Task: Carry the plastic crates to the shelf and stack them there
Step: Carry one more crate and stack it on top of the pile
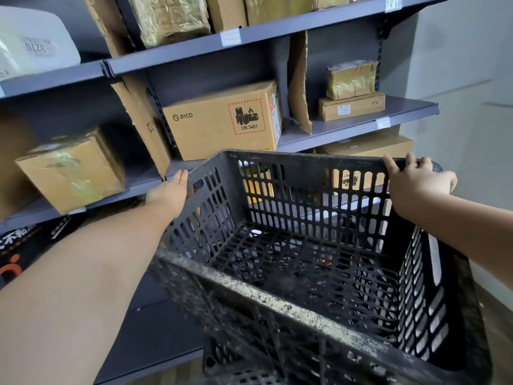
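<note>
The black crate (249, 284) is low in the frame, by the shelf (347, 129). The left hand (169, 193) presses flat on its side; the right hand (416, 182) curls over its rim. It looks like stacking time; next, lower it straight.

One left hand (170, 192), one right hand (417, 184), one black crate (280, 297) with perhaps another beneath, one PICO box (211, 134)

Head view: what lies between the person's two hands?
In the head view, the far rim and slotted wall of the black plastic crate span the gap between the left hand and the right hand.
</note>
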